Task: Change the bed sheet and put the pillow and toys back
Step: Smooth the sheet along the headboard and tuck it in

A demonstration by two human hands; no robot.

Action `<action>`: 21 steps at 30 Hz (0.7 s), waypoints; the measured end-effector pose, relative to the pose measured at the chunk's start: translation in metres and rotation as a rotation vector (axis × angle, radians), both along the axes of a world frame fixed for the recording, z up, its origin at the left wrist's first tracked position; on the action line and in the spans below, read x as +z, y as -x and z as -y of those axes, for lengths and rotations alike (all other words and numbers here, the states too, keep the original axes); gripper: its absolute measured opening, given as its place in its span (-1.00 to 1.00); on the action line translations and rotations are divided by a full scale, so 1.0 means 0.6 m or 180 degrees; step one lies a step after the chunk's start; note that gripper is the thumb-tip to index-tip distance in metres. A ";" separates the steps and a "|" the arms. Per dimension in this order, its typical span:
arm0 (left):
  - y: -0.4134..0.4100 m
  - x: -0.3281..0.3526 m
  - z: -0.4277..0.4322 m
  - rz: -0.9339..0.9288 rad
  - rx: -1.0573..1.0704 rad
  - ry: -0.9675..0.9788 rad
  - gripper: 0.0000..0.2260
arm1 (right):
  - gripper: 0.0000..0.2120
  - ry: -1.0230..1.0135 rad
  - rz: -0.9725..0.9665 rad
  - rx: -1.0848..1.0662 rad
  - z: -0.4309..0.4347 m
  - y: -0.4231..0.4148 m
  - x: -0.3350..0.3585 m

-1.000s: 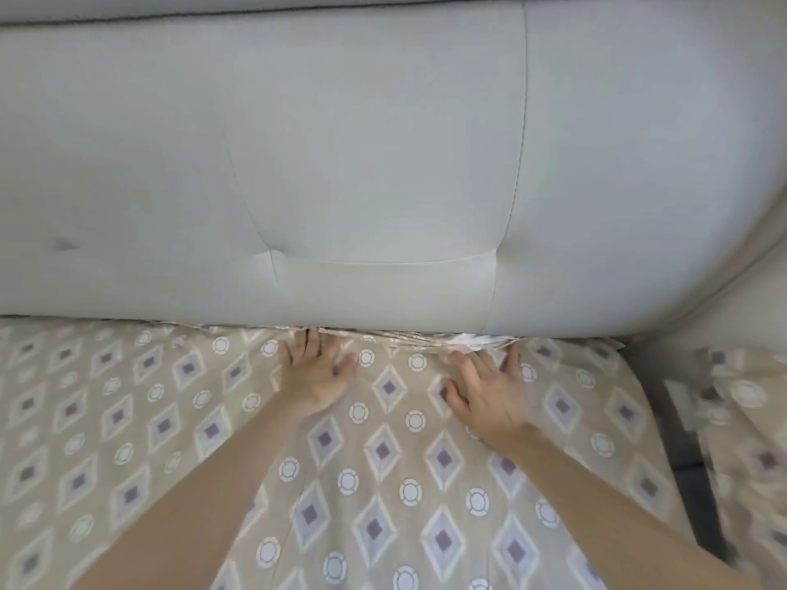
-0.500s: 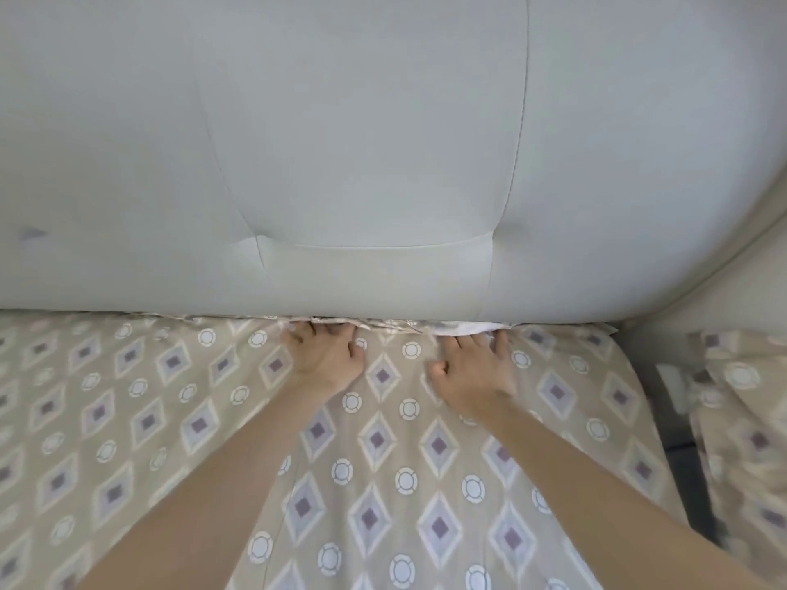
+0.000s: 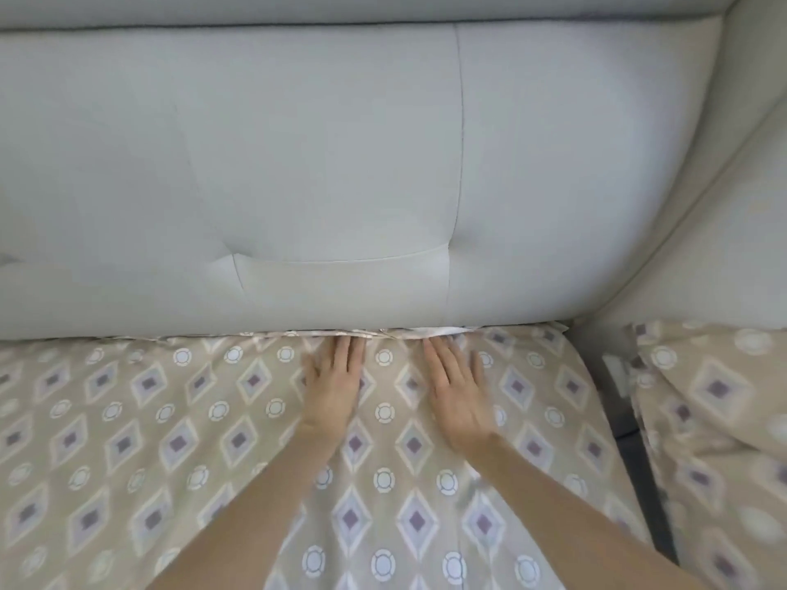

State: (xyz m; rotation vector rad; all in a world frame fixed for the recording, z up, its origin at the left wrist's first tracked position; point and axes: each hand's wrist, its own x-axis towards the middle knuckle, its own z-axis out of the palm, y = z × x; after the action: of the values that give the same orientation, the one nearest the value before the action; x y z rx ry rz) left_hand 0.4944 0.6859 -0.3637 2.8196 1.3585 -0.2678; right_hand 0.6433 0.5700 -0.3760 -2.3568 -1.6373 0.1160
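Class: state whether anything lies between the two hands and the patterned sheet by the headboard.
Nothing visible does: left hand and right hand lie flat directly on the sheet, fingertips at the headboard.

The left hand [image 3: 332, 385] and right hand [image 3: 460, 398] are bare; both forearms [image 3: 255, 504] are bare too, with no sleeve in view.

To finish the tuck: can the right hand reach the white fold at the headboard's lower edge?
Probably yes. The right hand lies flat on the sheet, fingertips just short of the white fold, with nothing between them.
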 end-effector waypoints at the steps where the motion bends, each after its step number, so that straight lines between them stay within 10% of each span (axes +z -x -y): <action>1: 0.001 0.000 -0.005 0.0013 -0.0124 -0.0034 -0.26 | -0.29 -0.0077 0.0052 -0.0090 0.003 -0.003 -0.001; 21: -0.052 0.017 -0.087 -0.0274 -0.0481 0.0604 -0.17 | -0.51 0.1795 0.0007 -0.0094 -0.108 -0.072 0.071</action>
State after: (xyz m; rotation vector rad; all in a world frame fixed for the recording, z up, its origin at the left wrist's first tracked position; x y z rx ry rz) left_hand 0.5254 0.7382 -0.3536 2.7820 1.0690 -0.4965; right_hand 0.6863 0.6351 -0.3331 -2.7712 -1.7420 0.6465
